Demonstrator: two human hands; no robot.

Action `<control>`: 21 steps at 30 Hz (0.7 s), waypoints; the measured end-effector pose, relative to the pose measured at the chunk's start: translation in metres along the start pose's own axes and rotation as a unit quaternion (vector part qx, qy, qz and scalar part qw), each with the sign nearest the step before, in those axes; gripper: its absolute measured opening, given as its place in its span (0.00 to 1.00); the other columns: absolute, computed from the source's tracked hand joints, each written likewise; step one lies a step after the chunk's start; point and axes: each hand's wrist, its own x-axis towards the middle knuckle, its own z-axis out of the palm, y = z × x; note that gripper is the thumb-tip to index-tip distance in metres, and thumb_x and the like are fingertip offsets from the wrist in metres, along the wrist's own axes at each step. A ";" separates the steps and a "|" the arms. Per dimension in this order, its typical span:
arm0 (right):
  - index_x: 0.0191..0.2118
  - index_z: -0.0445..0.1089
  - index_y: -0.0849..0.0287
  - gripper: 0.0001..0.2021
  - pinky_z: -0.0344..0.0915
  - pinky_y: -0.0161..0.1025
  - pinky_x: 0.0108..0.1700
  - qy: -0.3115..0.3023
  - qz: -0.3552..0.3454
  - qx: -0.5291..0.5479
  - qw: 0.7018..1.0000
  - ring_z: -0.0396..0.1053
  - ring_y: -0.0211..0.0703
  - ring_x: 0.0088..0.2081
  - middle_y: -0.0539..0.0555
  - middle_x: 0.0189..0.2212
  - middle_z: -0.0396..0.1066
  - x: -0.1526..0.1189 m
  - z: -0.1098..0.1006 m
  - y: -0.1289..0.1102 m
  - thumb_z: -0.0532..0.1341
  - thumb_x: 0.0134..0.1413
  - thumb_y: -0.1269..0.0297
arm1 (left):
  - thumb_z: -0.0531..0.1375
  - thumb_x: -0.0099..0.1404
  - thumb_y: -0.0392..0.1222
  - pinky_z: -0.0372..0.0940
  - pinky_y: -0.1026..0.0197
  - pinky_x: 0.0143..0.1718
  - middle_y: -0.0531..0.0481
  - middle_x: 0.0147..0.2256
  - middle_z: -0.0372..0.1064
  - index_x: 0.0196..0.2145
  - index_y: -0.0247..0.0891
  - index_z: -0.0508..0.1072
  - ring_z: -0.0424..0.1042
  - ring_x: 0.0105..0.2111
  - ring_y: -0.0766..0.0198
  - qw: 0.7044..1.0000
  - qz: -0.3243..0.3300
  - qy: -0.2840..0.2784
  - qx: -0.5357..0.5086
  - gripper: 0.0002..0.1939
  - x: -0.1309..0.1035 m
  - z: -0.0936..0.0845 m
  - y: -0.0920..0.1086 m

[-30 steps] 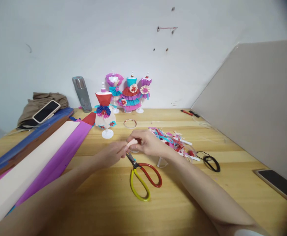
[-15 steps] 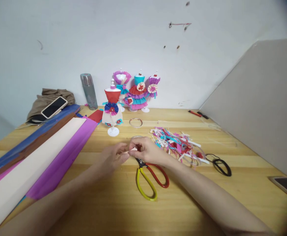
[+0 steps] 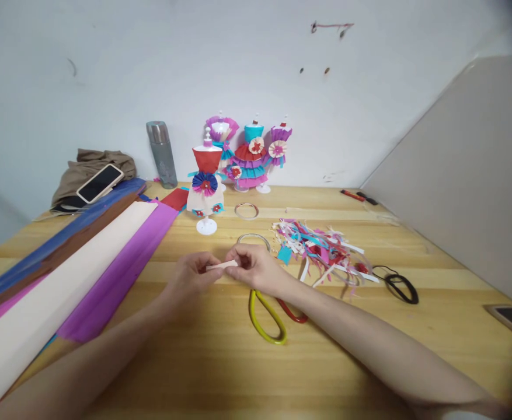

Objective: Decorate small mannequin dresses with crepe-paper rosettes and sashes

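Between my two hands is a narrow cream paper strip (image 3: pixel 221 265), pinched at both ends. My left hand (image 3: pixel 197 271) closes on its left end, thumb and fingers together. On the right end, my right hand (image 3: pixel 256 267) grips with thumb and forefinger. Below my right hand lies a pair of scissors (image 3: pixel 268 326) with one yellow and one red handle; hand and forearm hide the blades and part of the red loop. Just beyond my right hand, a ring of tape (image 3: pixel 254 236) lies partly covered.
Several small dress forms in paper dresses (image 3: pixel 206 189) stand toward the wall. Long crepe paper sheets (image 3: pixel 69 286) spread on the left, near a phone (image 3: pixel 100 183) and a flask (image 3: pixel 162 154). Paper scraps (image 3: pixel 314 248) heap on the right, beside a black cord (image 3: pixel 401 289).
The strip now shows longer and straighter between my hands, with my fingertips farther apart. My right hand and forearm cover more of the scissors. The whole view has shifted slightly.
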 end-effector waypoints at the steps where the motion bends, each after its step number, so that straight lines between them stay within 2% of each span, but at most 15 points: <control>1: 0.27 0.67 0.60 0.06 0.50 0.31 0.22 0.004 -0.004 -0.006 1.000 0.54 0.32 0.21 0.46 0.18 0.58 0.001 0.000 0.001 0.61 0.46 0.64 | 0.60 0.56 0.49 0.50 0.66 0.22 0.57 0.17 0.59 0.22 0.35 0.71 0.57 0.20 0.70 1.000 0.006 0.002 0.006 0.14 -0.001 0.000 -0.001; 3: 0.25 0.66 0.60 0.06 0.50 0.31 0.22 0.013 -0.012 -0.010 1.000 0.54 0.32 0.20 0.46 0.18 0.58 0.002 0.001 0.002 0.61 0.46 0.64 | 0.60 0.59 0.47 0.54 0.65 0.24 0.55 0.19 0.65 0.24 0.36 0.73 0.62 0.22 0.68 0.998 0.043 0.021 0.041 0.13 -0.002 -0.001 -0.003; 6: 0.26 0.66 0.61 0.06 0.51 0.31 0.23 0.032 -0.028 -0.008 0.999 0.54 0.32 0.20 0.46 0.18 0.59 0.001 0.004 0.006 0.60 0.47 0.64 | 0.59 0.61 0.42 0.63 0.61 0.31 0.50 0.27 0.72 0.28 0.37 0.76 0.70 0.29 0.63 0.979 0.157 0.070 0.109 0.08 -0.002 -0.001 -0.010; 9: 0.26 0.67 0.61 0.05 0.52 0.31 0.23 0.054 -0.034 -0.017 0.998 0.55 0.33 0.21 0.46 0.18 0.60 -0.002 0.008 0.012 0.60 0.47 0.65 | 0.61 0.62 0.41 0.66 0.58 0.35 0.48 0.31 0.73 0.32 0.38 0.76 0.71 0.33 0.61 0.950 0.243 0.095 0.172 0.06 -0.002 0.002 -0.020; 15: 0.26 0.67 0.61 0.06 0.53 0.31 0.24 0.097 -0.038 -0.022 0.994 0.56 0.33 0.22 0.46 0.19 0.60 -0.011 0.010 0.018 0.59 0.48 0.65 | 0.61 0.63 0.38 0.66 0.58 0.32 0.50 0.29 0.70 0.35 0.39 0.75 0.68 0.32 0.60 0.913 0.287 0.085 0.277 0.04 -0.001 0.004 -0.022; 21: 0.24 0.68 0.61 0.07 0.53 0.31 0.24 0.121 -0.065 -0.052 0.989 0.58 0.33 0.21 0.47 0.18 0.61 -0.014 0.012 0.021 0.59 0.49 0.65 | 0.57 0.65 0.36 0.65 0.59 0.33 0.49 0.29 0.69 0.33 0.39 0.75 0.67 0.33 0.61 0.893 0.322 0.096 0.298 0.06 -0.002 0.006 -0.020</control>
